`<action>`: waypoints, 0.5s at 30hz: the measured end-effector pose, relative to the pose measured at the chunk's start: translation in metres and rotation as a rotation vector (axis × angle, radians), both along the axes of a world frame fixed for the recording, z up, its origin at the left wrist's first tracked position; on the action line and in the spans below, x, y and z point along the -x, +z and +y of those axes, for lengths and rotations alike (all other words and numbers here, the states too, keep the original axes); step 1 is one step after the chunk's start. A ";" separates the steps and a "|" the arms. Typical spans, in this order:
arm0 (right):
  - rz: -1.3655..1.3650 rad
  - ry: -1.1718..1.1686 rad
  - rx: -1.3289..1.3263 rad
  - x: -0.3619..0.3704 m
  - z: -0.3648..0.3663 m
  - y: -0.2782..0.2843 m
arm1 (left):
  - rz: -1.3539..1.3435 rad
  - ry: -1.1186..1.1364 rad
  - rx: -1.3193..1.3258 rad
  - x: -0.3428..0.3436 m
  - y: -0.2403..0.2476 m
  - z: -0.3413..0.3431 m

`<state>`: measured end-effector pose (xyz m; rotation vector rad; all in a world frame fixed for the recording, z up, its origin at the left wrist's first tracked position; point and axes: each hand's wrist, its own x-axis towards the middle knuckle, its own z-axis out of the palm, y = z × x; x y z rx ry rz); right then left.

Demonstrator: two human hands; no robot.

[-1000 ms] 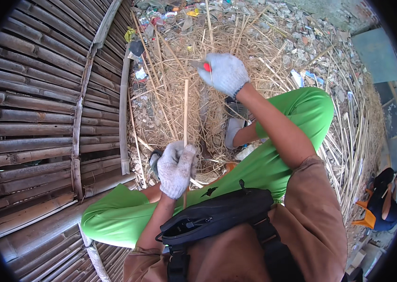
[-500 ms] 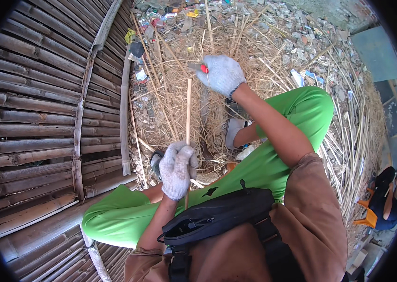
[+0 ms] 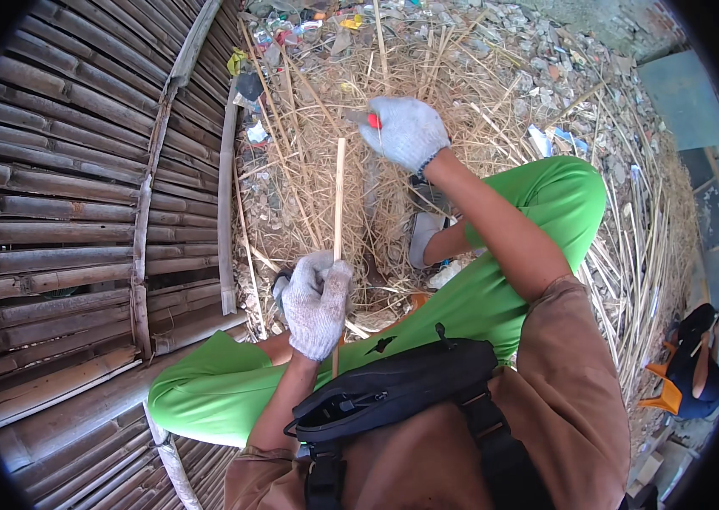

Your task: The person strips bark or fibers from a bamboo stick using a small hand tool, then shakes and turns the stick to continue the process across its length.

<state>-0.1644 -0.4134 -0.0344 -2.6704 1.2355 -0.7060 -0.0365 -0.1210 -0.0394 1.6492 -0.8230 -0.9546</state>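
Note:
In a whitish knit glove, my left hand [image 3: 317, 308] is closed around a pale, narrow bamboo strip [image 3: 340, 200]. The strip stands lengthwise ahead of me, its far end free and its near end passing below the hand toward my lap. Farther off and to the right, my right hand [image 3: 409, 133], also gloved, grips a knife [image 3: 374, 121]. Only a bit of its red handle and a short grey blade show, pointing left. A small gap separates the blade from the strip's far tip.
Straw-like shavings [image 3: 393, 221] cover the ground between my legs, with rubble and litter beyond. A bamboo slat wall [image 3: 62, 204] runs along the left. Long thin strips [image 3: 623, 280] lie at the right. A person [image 3: 699, 365] sits far right by an orange chair [image 3: 664, 393].
My right hand with the knife has shifted slightly to the right. My left hand and the strip have moved a little to the left, and the left fingers have shifted their grip.

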 end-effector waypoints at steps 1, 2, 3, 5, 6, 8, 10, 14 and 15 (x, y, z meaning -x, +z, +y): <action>-0.001 0.003 0.002 0.000 0.004 0.000 | -0.001 0.003 0.002 -0.001 0.000 0.000; -0.021 0.016 -0.068 -0.002 0.018 0.005 | 0.050 0.032 -0.011 0.000 0.006 -0.002; -0.044 0.028 -0.137 -0.003 0.032 0.008 | 0.098 0.059 -0.023 0.000 0.009 -0.004; -0.005 0.110 -0.118 -0.005 0.053 0.005 | 0.007 0.040 -0.022 -0.006 0.005 -0.004; 0.024 0.177 -0.133 -0.007 0.063 0.003 | -0.085 0.015 -0.022 -0.008 0.002 -0.003; 0.017 0.240 -0.140 -0.010 0.073 -0.002 | -0.252 0.032 0.020 -0.009 -0.007 -0.003; 0.055 0.214 -0.130 -0.013 0.065 -0.006 | -0.419 0.050 0.068 -0.009 -0.010 -0.003; 0.138 0.192 -0.156 -0.020 0.051 -0.006 | -0.655 0.041 0.144 -0.008 -0.003 -0.006; 0.138 0.192 -0.152 -0.021 0.046 -0.008 | -0.609 0.042 0.125 -0.008 -0.002 -0.007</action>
